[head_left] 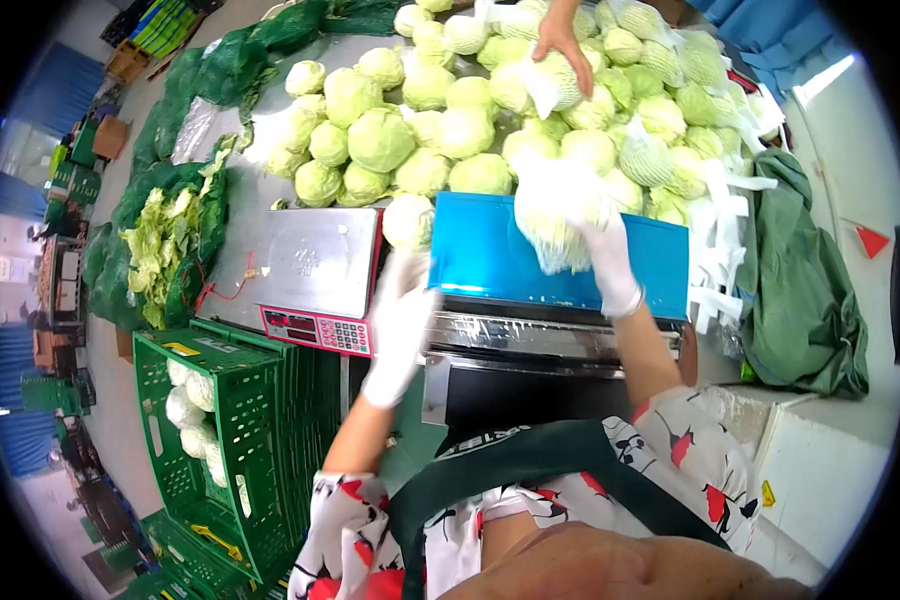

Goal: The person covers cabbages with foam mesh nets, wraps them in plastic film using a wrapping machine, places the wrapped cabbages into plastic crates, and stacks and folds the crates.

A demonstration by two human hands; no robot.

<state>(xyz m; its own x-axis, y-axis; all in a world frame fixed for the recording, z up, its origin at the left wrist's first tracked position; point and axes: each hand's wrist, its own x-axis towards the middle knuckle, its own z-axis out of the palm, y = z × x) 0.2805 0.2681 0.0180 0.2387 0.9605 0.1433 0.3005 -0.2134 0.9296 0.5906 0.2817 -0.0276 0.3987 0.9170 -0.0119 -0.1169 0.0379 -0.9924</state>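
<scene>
My right hand [607, 262], in a white glove, grips the right side of a cabbage in clear plastic film [558, 220] over the blue board [470, 240] of the wrapping machine. Glare washes out part of the cabbage. My left hand [402, 325], also gloved, is smeared by motion between the scale and the machine. Its fingers point at a bare pale green cabbage [408, 222] lying at the blue board's left edge. Whether they touch it I cannot tell. Left of that hand stands a red scale with a steel plate [315, 250].
A heap of cabbages [380, 140] covers the table beyond. Another person's bare hand [562, 50] rests on a cabbage in a foam net. White foam nets [715, 250] hang at right. Green crates [240, 430], one holding wrapped cabbages, stand at lower left. Leaf scraps [160, 245] fill a green sack.
</scene>
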